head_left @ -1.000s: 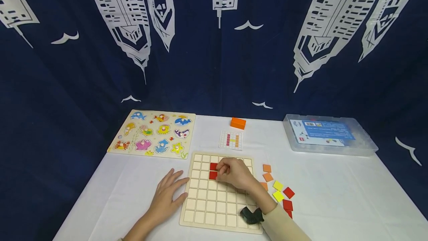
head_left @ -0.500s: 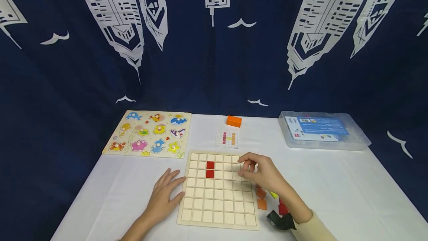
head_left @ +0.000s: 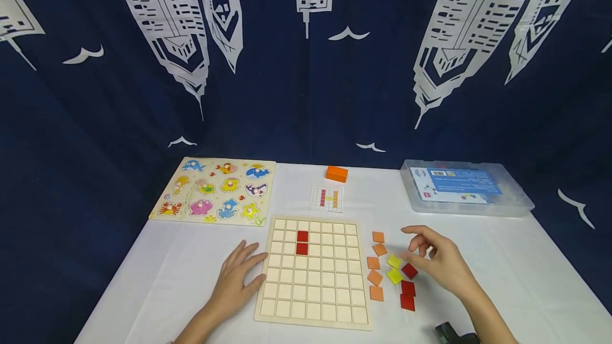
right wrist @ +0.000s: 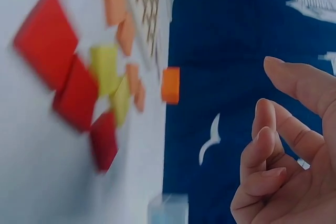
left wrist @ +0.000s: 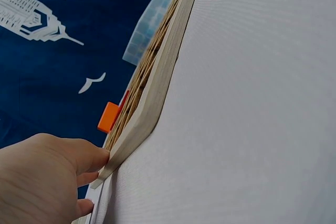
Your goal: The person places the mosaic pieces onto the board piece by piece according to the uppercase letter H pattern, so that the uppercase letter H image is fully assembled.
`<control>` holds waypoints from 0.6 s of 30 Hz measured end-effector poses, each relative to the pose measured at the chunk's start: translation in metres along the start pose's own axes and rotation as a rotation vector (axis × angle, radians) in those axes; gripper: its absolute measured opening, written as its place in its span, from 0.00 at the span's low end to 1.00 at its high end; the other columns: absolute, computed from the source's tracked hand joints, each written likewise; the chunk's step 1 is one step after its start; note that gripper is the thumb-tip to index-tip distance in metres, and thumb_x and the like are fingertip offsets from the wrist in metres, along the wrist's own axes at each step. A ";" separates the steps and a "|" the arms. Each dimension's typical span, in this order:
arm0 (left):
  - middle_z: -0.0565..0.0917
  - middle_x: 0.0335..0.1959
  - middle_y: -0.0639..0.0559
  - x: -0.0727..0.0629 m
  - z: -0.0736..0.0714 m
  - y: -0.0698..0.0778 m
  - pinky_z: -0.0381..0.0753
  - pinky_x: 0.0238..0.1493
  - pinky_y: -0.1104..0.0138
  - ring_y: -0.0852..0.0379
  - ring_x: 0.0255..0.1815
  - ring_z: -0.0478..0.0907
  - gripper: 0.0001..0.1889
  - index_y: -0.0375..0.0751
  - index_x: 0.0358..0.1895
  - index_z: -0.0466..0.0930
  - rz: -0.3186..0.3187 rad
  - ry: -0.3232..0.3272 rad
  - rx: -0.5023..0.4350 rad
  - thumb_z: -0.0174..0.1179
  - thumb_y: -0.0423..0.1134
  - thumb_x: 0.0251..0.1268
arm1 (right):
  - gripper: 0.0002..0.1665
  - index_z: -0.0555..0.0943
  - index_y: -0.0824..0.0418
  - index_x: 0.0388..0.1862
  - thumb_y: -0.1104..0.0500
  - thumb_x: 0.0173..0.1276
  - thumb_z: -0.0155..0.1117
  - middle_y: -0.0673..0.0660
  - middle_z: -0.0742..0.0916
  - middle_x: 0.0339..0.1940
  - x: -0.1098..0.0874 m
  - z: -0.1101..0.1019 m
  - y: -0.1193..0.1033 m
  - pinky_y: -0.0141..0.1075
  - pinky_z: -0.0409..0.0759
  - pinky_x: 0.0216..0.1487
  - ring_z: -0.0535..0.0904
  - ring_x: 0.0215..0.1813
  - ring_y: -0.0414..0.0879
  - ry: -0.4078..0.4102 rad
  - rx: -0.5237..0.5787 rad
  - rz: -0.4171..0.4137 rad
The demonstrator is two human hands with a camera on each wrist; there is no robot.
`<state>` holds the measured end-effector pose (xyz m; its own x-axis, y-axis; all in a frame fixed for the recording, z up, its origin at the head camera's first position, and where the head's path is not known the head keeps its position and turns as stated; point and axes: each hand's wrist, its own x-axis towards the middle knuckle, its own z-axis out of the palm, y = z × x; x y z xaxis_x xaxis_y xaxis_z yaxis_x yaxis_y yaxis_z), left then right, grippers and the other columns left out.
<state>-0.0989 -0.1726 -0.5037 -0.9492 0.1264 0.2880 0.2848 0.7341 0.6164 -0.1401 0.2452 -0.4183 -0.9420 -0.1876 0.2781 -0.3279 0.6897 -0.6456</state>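
A wooden grid board [head_left: 311,280] lies on the white table, with two red square tiles [head_left: 302,242] set one below the other in its upper cells. My left hand [head_left: 234,277] rests at the board's left edge, fingers spread, thumb touching the rim [left wrist: 142,114]. Over the loose tiles hovers my right hand [head_left: 440,259], thumb and index apart with nothing between them. Beneath and beside it lie three red tiles [head_left: 408,288], two yellow tiles [head_left: 394,276] and several orange tiles [head_left: 373,263]. The right wrist view shows the red tiles [right wrist: 47,38] blurred.
Behind the board lies a pattern card [head_left: 327,198], with an orange block [head_left: 337,174] beyond it. A sea-animal puzzle board [head_left: 212,192] lies at the back left. A clear plastic box [head_left: 468,189] stands at the back right, before a dark blue curtain [head_left: 306,94].
My right hand has left the red tiles on the board and moved right, over to the loose tiles, uncovering the board. The left hand stays at the board's edge.
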 end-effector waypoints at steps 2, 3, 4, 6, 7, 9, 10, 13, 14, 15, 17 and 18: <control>0.73 0.68 0.42 0.000 0.000 0.000 0.53 0.70 0.36 0.36 0.75 0.56 0.22 0.44 0.57 0.81 -0.001 -0.001 0.000 0.67 0.36 0.56 | 0.25 0.80 0.59 0.52 0.64 0.53 0.76 0.46 0.79 0.27 -0.004 -0.004 0.007 0.29 0.68 0.27 0.70 0.28 0.38 0.005 0.008 0.030; 0.73 0.68 0.42 0.000 0.000 0.000 0.53 0.70 0.36 0.36 0.75 0.56 0.22 0.44 0.57 0.81 -0.003 -0.001 0.001 0.67 0.36 0.56 | 0.26 0.80 0.60 0.52 0.64 0.54 0.76 0.46 0.79 0.27 -0.006 -0.005 0.010 0.30 0.68 0.27 0.70 0.28 0.38 0.005 0.016 0.042; 0.73 0.68 0.42 0.000 0.000 0.000 0.53 0.70 0.36 0.36 0.75 0.56 0.22 0.44 0.57 0.81 -0.006 -0.001 0.001 0.67 0.36 0.56 | 0.26 0.80 0.61 0.53 0.64 0.54 0.76 0.46 0.79 0.27 -0.008 -0.006 0.013 0.30 0.68 0.27 0.70 0.28 0.38 0.002 0.026 0.054; 0.73 0.68 0.42 0.000 0.000 0.000 0.53 0.70 0.36 0.36 0.76 0.56 0.22 0.44 0.57 0.81 -0.010 -0.004 -0.001 0.67 0.36 0.56 | 0.26 0.80 0.62 0.54 0.64 0.55 0.76 0.47 0.79 0.27 -0.012 -0.007 0.019 0.30 0.68 0.26 0.70 0.28 0.38 -0.003 0.045 0.077; 0.73 0.68 0.43 0.000 0.001 0.000 0.53 0.70 0.36 0.36 0.76 0.56 0.22 0.44 0.57 0.81 -0.010 -0.005 -0.001 0.67 0.36 0.56 | 0.27 0.79 0.62 0.54 0.64 0.55 0.76 0.47 0.79 0.27 -0.014 -0.007 0.022 0.30 0.68 0.26 0.70 0.27 0.38 -0.003 0.055 0.086; 0.73 0.68 0.43 0.000 0.001 0.000 0.53 0.70 0.36 0.36 0.76 0.56 0.22 0.44 0.57 0.81 -0.011 -0.007 -0.002 0.67 0.36 0.56 | 0.27 0.79 0.63 0.55 0.65 0.55 0.75 0.47 0.79 0.26 -0.017 -0.006 0.028 0.30 0.68 0.25 0.70 0.27 0.38 -0.003 0.079 0.102; 0.73 0.68 0.43 0.000 0.001 0.000 0.53 0.70 0.36 0.36 0.76 0.56 0.22 0.44 0.57 0.81 -0.011 -0.007 -0.002 0.67 0.36 0.56 | 0.27 0.79 0.63 0.55 0.65 0.55 0.75 0.47 0.79 0.26 -0.018 -0.006 0.031 0.31 0.68 0.25 0.70 0.27 0.39 -0.003 0.093 0.107; 0.73 0.68 0.43 -0.001 0.001 0.000 0.53 0.70 0.36 0.36 0.76 0.56 0.22 0.44 0.57 0.81 -0.009 -0.008 -0.001 0.67 0.37 0.56 | 0.28 0.78 0.65 0.56 0.68 0.55 0.74 0.48 0.79 0.26 -0.021 -0.004 0.041 0.31 0.69 0.25 0.71 0.27 0.39 -0.021 0.134 0.126; 0.73 0.68 0.43 -0.001 0.002 0.000 0.53 0.70 0.36 0.36 0.76 0.56 0.22 0.44 0.57 0.81 -0.008 -0.008 0.000 0.67 0.37 0.56 | 0.28 0.78 0.66 0.56 0.68 0.55 0.73 0.49 0.79 0.27 -0.022 -0.003 0.045 0.30 0.70 0.25 0.72 0.27 0.40 -0.036 0.153 0.135; 0.73 0.68 0.43 -0.001 0.002 -0.001 0.53 0.70 0.36 0.36 0.76 0.56 0.22 0.44 0.57 0.81 -0.006 -0.008 0.001 0.67 0.37 0.57 | 0.28 0.77 0.67 0.57 0.69 0.55 0.73 0.49 0.79 0.27 -0.023 -0.002 0.048 0.30 0.72 0.26 0.72 0.27 0.40 -0.051 0.173 0.143; 0.73 0.68 0.43 0.000 0.002 -0.001 0.53 0.70 0.36 0.36 0.76 0.56 0.22 0.44 0.57 0.81 -0.003 -0.006 0.003 0.67 0.37 0.57 | 0.29 0.76 0.68 0.57 0.69 0.55 0.73 0.50 0.79 0.28 -0.024 -0.001 0.055 0.29 0.75 0.27 0.73 0.27 0.42 -0.079 0.214 0.167; 0.73 0.68 0.43 0.000 0.002 -0.001 0.53 0.70 0.36 0.36 0.76 0.56 0.22 0.44 0.57 0.81 -0.001 -0.006 0.006 0.67 0.37 0.57 | 0.30 0.76 0.69 0.58 0.69 0.55 0.73 0.51 0.79 0.28 -0.024 -0.001 0.058 0.29 0.76 0.27 0.74 0.27 0.42 -0.093 0.234 0.179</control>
<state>-0.0991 -0.1723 -0.5056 -0.9503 0.1295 0.2833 0.2831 0.7380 0.6125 -0.1362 0.2900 -0.4618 -0.9851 -0.1488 0.0860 -0.1538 0.5394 -0.8279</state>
